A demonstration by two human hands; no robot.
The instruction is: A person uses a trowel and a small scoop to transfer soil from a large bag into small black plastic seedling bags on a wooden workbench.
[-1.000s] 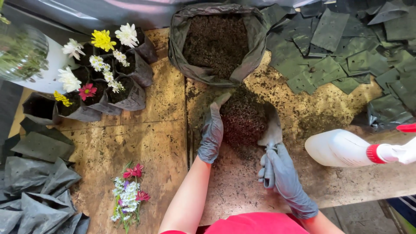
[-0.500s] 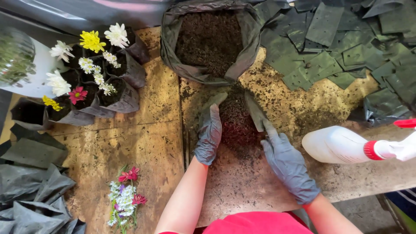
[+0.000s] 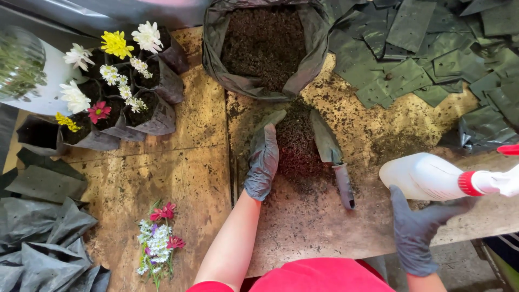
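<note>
right hand [image 3: 419,230] off trowel [image 3: 332,154], soil-strewn bench [image 3: 184,173]

We take this for a potting bench in a plant nursery or garden workshop. Beyond the left grip [image 3: 263,162] an open black sack of soil [image 3: 265,46] stands on the stained wooden counter [image 3: 178,178], with potted flowers [image 3: 116,81] and empty grow bags [image 3: 421,59] either side and a trowel [image 3: 332,154] nearby.

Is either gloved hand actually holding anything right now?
Neither. The left hand rests flat against the soil pile; the right hand reaches under the white spray bottle.
</note>
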